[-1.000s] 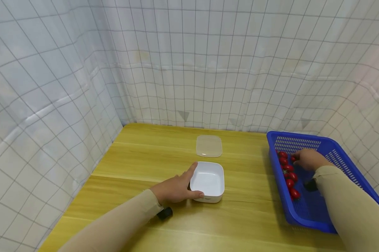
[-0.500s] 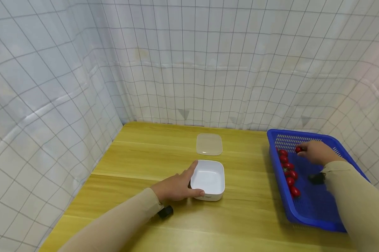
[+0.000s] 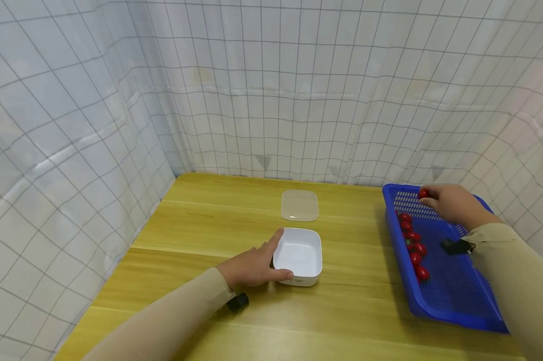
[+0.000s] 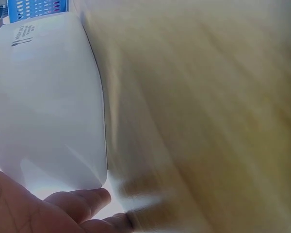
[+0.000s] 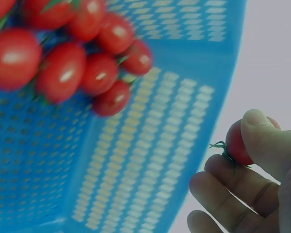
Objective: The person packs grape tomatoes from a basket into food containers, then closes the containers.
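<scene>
A white square food container (image 3: 298, 253) stands on the wooden table, its inside bare. My left hand (image 3: 255, 263) holds it from the left, thumb at the front wall and a finger at the back left corner. In the left wrist view, fingertips (image 4: 89, 201) touch the container's white wall (image 4: 48, 97). Above the far rim of the blue plastic basket (image 3: 415, 301), my right hand (image 3: 456, 204) pinches a cherry tomato (image 3: 423, 193) between thumb and fingers. The right wrist view shows green sepals on this tomato (image 5: 236, 145). Several more cherry tomatoes (image 5: 63, 72) lie along the basket's left side.
A clear, flat square lid (image 3: 300, 205) lies on the table (image 3: 199, 220) behind the container. White gridded curtains (image 3: 276, 90) hang around the back and sides. The basket takes up the right side of the table.
My right hand has lifted the cherry tomato from among the others in the basket up to its far rim. My left hand and the container have stayed in place.
</scene>
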Tool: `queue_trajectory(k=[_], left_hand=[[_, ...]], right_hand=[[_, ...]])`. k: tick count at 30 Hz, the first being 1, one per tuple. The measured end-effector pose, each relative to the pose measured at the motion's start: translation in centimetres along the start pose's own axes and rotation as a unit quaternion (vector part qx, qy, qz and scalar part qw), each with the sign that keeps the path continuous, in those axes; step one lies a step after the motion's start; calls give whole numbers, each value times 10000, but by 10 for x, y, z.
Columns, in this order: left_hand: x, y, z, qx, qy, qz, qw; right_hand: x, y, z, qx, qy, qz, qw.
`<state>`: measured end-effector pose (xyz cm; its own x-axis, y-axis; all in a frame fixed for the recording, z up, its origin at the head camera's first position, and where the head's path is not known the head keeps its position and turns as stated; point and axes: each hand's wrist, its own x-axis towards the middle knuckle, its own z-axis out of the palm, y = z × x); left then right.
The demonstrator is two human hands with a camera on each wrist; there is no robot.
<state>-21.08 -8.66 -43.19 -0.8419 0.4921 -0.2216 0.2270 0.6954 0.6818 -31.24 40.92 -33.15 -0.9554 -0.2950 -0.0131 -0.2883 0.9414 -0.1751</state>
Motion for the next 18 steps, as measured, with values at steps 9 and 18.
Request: queue_trajectory(k=[9,18], left_hand=[[0,2,0,-30,4,-61,10000],[-1,2,1,-74,7,-23,10000]], right_hand=[[8,-50,-13,-216,218,-329,9990],[14,-96,-7,144,50,-644,9978]])
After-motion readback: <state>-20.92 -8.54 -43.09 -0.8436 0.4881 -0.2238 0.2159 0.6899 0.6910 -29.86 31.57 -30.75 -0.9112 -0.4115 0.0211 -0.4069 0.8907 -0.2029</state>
